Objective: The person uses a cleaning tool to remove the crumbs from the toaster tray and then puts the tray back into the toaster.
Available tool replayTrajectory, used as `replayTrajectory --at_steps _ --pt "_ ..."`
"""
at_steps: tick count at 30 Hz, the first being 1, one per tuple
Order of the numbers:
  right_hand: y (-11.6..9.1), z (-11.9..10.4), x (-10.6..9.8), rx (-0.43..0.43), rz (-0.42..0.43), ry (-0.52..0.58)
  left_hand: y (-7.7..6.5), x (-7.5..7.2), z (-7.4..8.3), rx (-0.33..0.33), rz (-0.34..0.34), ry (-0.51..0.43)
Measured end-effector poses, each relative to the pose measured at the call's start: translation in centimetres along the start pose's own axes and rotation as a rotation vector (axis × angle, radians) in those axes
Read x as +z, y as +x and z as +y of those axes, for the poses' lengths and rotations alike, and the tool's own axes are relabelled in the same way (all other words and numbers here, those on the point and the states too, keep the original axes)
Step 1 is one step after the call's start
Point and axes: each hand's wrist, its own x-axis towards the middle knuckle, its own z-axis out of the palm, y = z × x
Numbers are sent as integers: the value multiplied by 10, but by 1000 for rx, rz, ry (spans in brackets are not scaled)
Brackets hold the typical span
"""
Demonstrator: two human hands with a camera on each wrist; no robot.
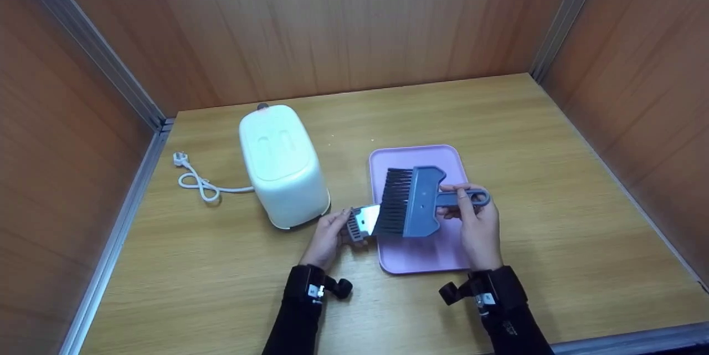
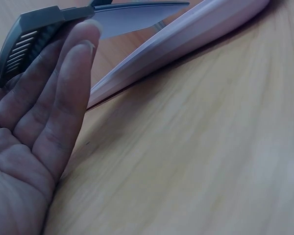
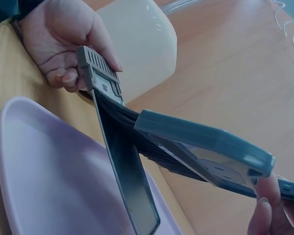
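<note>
My right hand (image 1: 481,227) grips the looped handle of a blue brush (image 1: 424,202), which is held above a purple tray (image 1: 421,258). The brush's dark bristles (image 1: 394,200) point left. Between thumb and fingers, my left hand (image 1: 328,237) pinches the ridged grey end of a flat-bladed tool (image 1: 364,221). In the right wrist view this tool's thin flat blade (image 3: 144,205) extends beneath the bristles, which meet it near the grip. From above, the brush hides most of that blade. The left wrist view shows the ridged grip (image 2: 27,46) beside the fingers.
A white rounded appliance (image 1: 285,166) stands left of the tray, close to my left hand. Its white cord (image 1: 205,184) lies looped on the wooden table, ending in a plug (image 1: 180,159). Wooden panels (image 1: 354,22) enclose the back and sides.
</note>
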Motion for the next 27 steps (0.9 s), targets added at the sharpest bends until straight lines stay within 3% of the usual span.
replayTrajectory --at_steps 7,27 --pt "2 -7 -5 -33 -19 -35 0 -1 1 14 2 22" --pt "5 -9 -25 -42 50 -128 0 0 0 -4 18 0"
